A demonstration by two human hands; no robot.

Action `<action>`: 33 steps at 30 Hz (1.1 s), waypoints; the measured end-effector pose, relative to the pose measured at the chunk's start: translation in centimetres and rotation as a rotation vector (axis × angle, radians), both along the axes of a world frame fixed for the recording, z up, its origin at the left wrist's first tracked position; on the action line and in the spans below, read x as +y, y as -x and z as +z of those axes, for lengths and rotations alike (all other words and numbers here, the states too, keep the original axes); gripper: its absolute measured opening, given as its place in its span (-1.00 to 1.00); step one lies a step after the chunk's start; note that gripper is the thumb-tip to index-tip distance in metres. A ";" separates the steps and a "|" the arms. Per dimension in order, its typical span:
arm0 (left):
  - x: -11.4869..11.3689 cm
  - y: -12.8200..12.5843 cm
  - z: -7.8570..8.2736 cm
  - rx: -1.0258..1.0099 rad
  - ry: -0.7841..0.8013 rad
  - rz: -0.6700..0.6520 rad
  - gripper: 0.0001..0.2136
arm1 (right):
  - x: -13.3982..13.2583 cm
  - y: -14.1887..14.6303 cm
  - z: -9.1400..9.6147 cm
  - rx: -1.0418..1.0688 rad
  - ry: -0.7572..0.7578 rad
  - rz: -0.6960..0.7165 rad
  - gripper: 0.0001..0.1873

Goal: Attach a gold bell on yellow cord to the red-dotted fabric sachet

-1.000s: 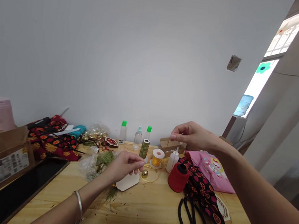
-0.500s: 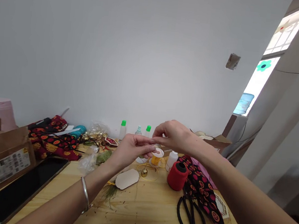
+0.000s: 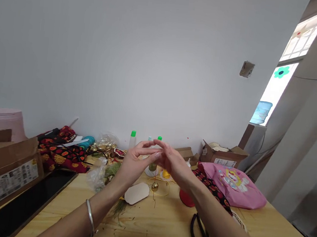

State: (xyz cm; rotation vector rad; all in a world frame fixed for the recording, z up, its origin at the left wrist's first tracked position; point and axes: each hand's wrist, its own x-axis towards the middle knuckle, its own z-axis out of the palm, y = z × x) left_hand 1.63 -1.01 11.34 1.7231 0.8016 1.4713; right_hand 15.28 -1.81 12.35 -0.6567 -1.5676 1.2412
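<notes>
In front of me, above the table, my left hand (image 3: 135, 163) and my right hand (image 3: 174, 164) meet at the fingertips. My left thumb and forefinger are pinched together. My right fingers reach over against them, with the thumb hidden. From between the fingertips a thin dark red thread (image 3: 154, 200) hangs down, its end loose. Behind the thread is a small gold bell (image 3: 155, 186) by a loop of yellow cord (image 3: 164, 194). A pale tag-shaped plaque (image 3: 137, 194) with a green tassel (image 3: 120, 207) lies below my left hand. My right forearm partly covers the red thread spool (image 3: 186, 198).
Black-handled scissors (image 3: 197, 235) lie near my right forearm. A pink bag (image 3: 239, 187) and patterned cloth (image 3: 225, 199) are at the right. A cardboard box (image 3: 2, 177) and black tray-like slab (image 3: 31, 199) stand left. Green-capped bottles (image 3: 132, 140) stand by the wall.
My right hand has dropped lower and its fingers have stretched out over the left fingertips. The dark red thread now shows hanging below them. The view has shifted, showing more of the pink bag.
</notes>
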 end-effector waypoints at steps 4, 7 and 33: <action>0.4 0.4 -1.0 -0.067 0.084 0.073 -0.86 | -0.2 1.0 -1.9 -0.006 0.138 -0.025 -0.55; 0.8 0.2 -2.3 -0.159 0.169 0.058 -0.87 | 0.1 1.1 -2.9 -0.117 0.098 -0.201 -0.56; 3.4 -1.6 -12.0 -0.285 0.552 -0.130 -0.84 | 1.6 -1.7 -12.1 0.140 0.599 0.014 -0.67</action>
